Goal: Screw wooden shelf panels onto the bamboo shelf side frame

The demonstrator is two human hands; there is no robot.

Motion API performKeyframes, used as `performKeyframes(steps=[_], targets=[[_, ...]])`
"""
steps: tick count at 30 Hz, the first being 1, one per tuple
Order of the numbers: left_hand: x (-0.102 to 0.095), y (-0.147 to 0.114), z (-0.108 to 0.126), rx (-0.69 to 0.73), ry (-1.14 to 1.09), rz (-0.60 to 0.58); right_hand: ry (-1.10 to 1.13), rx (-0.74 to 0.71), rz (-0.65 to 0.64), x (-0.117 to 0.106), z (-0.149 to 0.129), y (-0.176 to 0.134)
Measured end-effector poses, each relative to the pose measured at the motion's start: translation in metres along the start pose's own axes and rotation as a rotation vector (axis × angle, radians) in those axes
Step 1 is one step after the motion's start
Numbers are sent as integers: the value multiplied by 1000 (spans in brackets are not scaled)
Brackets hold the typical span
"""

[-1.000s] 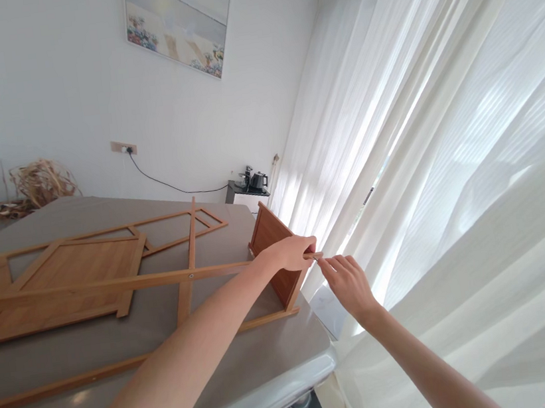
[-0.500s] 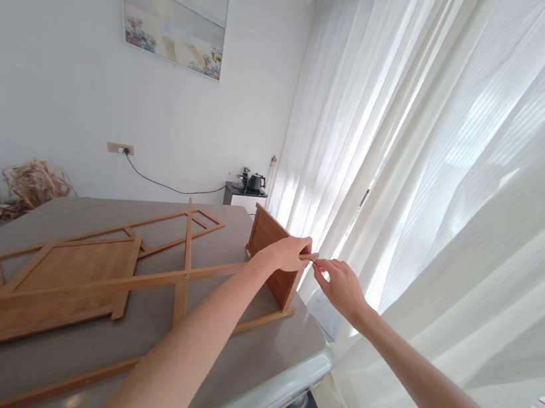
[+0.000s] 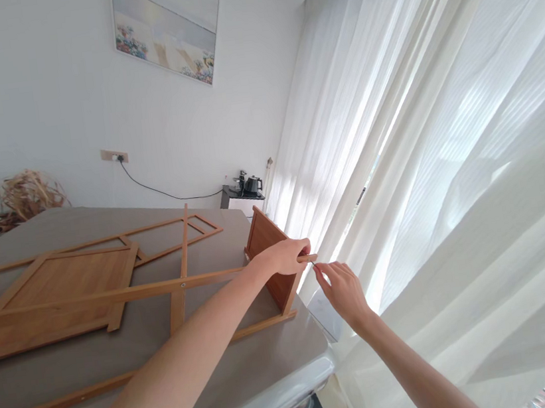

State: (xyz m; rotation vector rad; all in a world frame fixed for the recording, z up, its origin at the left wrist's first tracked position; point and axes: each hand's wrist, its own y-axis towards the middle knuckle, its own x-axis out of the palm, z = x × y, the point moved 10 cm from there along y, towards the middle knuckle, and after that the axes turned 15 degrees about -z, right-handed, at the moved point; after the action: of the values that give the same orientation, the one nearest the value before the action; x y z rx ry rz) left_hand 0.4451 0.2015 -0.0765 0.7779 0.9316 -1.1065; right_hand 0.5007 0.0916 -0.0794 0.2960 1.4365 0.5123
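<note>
My left hand (image 3: 287,257) is closed around the far end of a long wooden rail (image 3: 138,291), whose tip (image 3: 312,257) sticks out past my fingers. Right beside that tip, my right hand (image 3: 341,288) pinches a thin dark rod-like tool (image 3: 315,264) against the rail; its exact kind is too small to make out. An upright wooden panel (image 3: 267,238) stands under the rail at the table's right end, partly behind my left hand. A second rail (image 3: 263,325) runs along its lower edge. A crosspiece (image 3: 178,308) meets the long rail at a metal fastener (image 3: 183,285).
On the grey table (image 3: 255,373) lie a wooden panel (image 3: 71,277) and a slatted frame (image 3: 205,223). Dried stalks (image 3: 30,194) lie at the back left. A black kettle (image 3: 252,185) stands on a small cabinet behind. White curtains (image 3: 422,164) hang close on the right.
The view has shifted slightly, so the wall picture and table pieces appear a little further left and lower. Both hands keep their hold at the rail's end.
</note>
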Motion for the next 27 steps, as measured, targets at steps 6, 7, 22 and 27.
performKeyframes(steps=[6, 7, 22, 27], targets=[[0, 0, -2, -4, -1, -1, -73, -46, -24, 1, -8, 6], [1, 0, -3, -4, 0, -4, -85, -56, -23, 1, -10, 6], [-1, 0, -1, 9, 7, 23, -325, -188, 32, -4, -23, 5], [0, 1, -1, 8, 5, 16, -498, -283, 49, -5, -33, 2]])
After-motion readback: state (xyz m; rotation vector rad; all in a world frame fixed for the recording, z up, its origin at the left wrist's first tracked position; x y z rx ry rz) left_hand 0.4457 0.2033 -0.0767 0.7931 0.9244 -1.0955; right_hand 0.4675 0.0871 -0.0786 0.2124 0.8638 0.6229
